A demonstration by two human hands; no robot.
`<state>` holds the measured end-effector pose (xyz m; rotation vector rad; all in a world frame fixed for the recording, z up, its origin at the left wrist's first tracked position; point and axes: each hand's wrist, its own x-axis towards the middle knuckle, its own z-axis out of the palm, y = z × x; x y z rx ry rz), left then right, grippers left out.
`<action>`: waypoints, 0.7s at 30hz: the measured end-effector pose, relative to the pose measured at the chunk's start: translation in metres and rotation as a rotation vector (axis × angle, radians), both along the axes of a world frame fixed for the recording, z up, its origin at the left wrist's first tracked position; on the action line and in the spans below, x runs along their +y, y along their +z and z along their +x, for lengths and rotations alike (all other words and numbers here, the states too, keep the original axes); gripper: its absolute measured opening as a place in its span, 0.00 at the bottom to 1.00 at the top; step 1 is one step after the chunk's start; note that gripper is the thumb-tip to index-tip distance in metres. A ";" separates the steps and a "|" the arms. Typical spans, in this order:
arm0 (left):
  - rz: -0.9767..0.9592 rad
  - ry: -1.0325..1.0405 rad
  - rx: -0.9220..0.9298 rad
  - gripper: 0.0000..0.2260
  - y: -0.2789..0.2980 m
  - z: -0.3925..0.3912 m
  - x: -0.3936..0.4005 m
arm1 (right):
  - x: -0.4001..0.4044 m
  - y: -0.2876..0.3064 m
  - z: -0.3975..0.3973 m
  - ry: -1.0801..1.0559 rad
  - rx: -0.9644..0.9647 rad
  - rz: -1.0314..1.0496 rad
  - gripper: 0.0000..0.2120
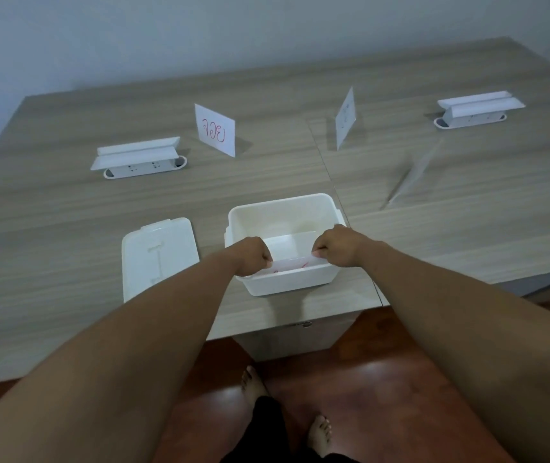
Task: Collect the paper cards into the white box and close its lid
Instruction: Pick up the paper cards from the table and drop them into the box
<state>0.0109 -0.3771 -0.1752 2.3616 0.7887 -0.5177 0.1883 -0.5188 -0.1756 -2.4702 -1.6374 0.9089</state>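
Note:
The open white box stands near the table's front edge. Its lid lies flat on the table to its left. My left hand and my right hand each pinch one end of a white paper card with red writing, held inside the box against its near wall. Another white card stands in the box behind it. Farther back, a folded card with red letters stands on the table, and a second card stands edge-on to its right.
Two white pop-up socket units stand raised on the wooden table, one at back left and one at back right. A seam runs between two tabletops just right of the box. Below are a red-brown floor and my bare feet.

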 end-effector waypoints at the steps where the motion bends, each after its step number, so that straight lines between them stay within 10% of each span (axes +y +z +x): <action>1: -0.014 -0.016 0.027 0.13 0.000 0.001 0.001 | 0.001 -0.001 0.001 0.004 -0.014 -0.003 0.16; 21: 0.110 -0.159 -0.169 0.15 0.075 0.202 0.106 | 0.008 0.063 0.154 -0.657 -0.160 0.219 0.16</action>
